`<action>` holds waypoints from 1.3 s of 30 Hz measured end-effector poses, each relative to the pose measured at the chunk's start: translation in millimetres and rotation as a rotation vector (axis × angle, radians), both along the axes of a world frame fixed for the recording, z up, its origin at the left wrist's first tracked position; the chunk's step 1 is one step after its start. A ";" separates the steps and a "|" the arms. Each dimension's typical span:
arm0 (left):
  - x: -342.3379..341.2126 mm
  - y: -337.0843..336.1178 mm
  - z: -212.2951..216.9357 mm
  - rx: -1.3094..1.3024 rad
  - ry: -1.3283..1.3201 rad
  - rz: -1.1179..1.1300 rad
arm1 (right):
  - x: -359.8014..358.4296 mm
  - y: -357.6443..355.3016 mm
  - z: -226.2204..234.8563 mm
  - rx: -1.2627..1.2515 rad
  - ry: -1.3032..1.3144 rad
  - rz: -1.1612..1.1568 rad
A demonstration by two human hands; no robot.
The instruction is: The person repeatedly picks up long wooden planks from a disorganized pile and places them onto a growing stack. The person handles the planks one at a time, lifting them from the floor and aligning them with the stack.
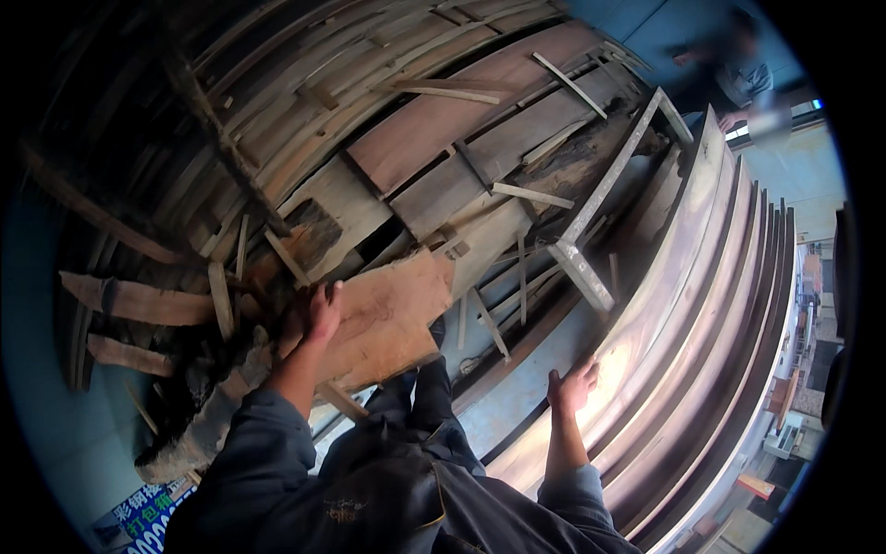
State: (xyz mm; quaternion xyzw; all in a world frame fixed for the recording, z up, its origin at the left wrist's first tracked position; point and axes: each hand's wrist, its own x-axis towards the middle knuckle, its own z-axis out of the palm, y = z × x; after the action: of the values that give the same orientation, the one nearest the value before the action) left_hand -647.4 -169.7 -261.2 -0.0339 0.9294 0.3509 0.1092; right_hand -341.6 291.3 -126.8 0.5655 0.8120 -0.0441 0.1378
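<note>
My left hand [318, 319] lies against the left side of a rough, reddish-brown wooden slab [392, 314]. Its fingers point away from me and seem stretched along the wood. The slab has a broken far end and sits in front of my legs. On the right, my right hand [577, 383] rests on the face of a long, pale plank [637, 342], thumb apart from the fingers. That plank leads a row of several long boards [729, 342] standing on edge. Neither hand appears wrapped round anything.
Stacked planks [471, 102] fill the far side, with thin wooden strips [535, 194] across them. A worn metal frame [609, 185] stands beside the upright boards. Bark-edged pieces [138, 300] lie at left. Another person [738, 78] is at the boards' far end.
</note>
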 end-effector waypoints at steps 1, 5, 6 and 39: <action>-3.1 5.6 6.9 0.040 -0.020 0.036 | 5.1 3.9 -6.2 0.006 0.031 -0.001; -11.1 3.9 11.0 -0.009 0.007 0.173 | 7.6 16.9 -18.9 0.005 0.154 -0.039; -8.1 -6.5 -9.4 -0.071 0.003 0.222 | -2.5 17.5 -16.8 0.067 0.213 0.070; -128.2 8.6 160.1 0.054 0.313 0.038 | -94.1 1.3 -75.7 -0.880 0.377 0.270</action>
State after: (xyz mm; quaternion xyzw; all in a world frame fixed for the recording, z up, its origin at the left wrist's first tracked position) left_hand -775.5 -161.0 -101.1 0.0068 0.9244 0.3790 -0.0425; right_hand -435.7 292.7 -202.5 0.3259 0.7931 -0.4659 0.2185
